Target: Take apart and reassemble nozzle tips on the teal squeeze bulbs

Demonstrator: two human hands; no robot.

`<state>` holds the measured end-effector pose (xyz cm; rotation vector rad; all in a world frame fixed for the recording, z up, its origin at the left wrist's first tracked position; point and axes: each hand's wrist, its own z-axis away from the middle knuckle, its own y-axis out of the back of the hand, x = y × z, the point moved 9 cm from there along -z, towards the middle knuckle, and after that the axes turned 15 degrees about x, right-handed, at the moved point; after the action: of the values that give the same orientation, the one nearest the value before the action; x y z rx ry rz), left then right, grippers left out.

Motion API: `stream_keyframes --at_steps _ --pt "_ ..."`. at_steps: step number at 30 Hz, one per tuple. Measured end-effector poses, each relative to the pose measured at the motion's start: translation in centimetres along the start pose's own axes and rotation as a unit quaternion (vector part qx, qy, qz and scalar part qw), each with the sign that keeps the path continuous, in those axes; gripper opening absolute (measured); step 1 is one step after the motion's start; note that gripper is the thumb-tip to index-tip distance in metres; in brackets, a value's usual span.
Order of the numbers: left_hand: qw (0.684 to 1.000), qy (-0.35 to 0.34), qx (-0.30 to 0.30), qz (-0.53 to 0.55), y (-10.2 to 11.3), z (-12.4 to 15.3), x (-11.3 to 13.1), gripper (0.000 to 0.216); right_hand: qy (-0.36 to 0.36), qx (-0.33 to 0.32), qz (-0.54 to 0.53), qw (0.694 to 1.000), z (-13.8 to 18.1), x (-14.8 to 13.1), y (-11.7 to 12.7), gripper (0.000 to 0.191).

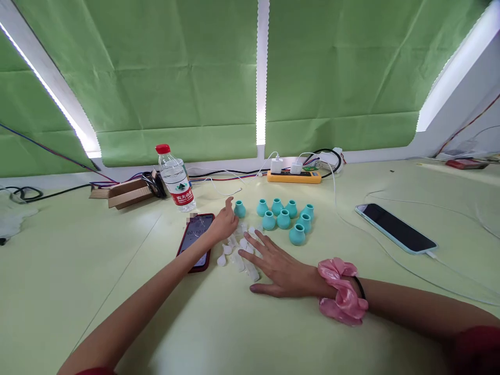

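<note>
Several small teal rubber bulbs [284, 214] stand in a cluster on the pale green table [117, 291]. One more teal bulb [239, 209] stands apart at the left, and my left hand [224, 222] reaches to it with its thumb and fingers just beside it, not closed round it. A heap of small white plastic parts [238, 251] lies in front of the bulbs. My right hand [279, 265] lies flat with fingers spread on the right side of that heap. A pink scrunchie [341, 291] is on my right wrist.
A phone in a red case [195, 240] with a timer on its screen lies left of the white parts. A water bottle [176, 179], a cardboard box [127, 194] and a yellow power strip [294, 177] stand behind. Another phone [395, 227] charges at the right.
</note>
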<state>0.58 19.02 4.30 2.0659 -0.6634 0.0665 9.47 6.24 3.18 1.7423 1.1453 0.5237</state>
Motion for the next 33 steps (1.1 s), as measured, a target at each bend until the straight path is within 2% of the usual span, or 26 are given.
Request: stream_keyframes --at_steps 3,7,11,16,19,23,26,29,31,33 --pt "0.999 -0.003 -0.039 0.008 -0.8 -0.3 -0.3 0.056 -0.001 -0.025 0.02 0.999 -0.8 0.7 -1.1 0.064" --pt "0.999 0.006 -0.036 0.003 0.4 1.6 0.5 0.052 0.005 -0.035 0.043 0.998 -0.7 1.4 -1.4 0.051" --pt "1.0 0.004 -0.021 -0.003 1.7 5.3 2.8 0.048 0.013 -0.013 0.048 0.999 0.7 1.6 -0.3 0.042" --pt "0.996 -0.039 -0.065 -0.045 1.3 8.5 6.1 0.054 -0.011 0.016 0.02 1.0 2.9 2.3 0.8 0.042" --pt "0.992 -0.069 -0.083 -0.059 0.2 8.8 7.7 0.063 -0.034 0.05 0.015 0.998 3.3 3.0 1.3 0.051" --pt "0.99 -0.096 -0.088 -0.06 -1.0 8.0 9.0 0.063 -0.021 0.045 0.022 0.999 3.1 3.5 0.8 0.058" --pt "0.983 -0.145 -0.107 -0.044 -1.1 7.7 9.5 0.068 0.0 0.063 0.023 0.998 2.9 3.5 0.8 0.048" --pt "0.967 -0.211 -0.139 -0.022 -0.6 8.3 9.7 0.074 0.018 0.108 0.006 0.994 2.8 3.3 1.7 0.035" --pt "0.97 -0.205 -0.125 -0.033 -0.2 8.3 9.0 0.072 0.029 0.138 -0.015 0.99 2.8 2.9 2.4 0.027" --pt "0.98 -0.174 -0.08 -0.058 0.2 7.9 8.1 0.061 0.042 0.163 -0.028 0.985 2.8 2.4 2.9 0.021"
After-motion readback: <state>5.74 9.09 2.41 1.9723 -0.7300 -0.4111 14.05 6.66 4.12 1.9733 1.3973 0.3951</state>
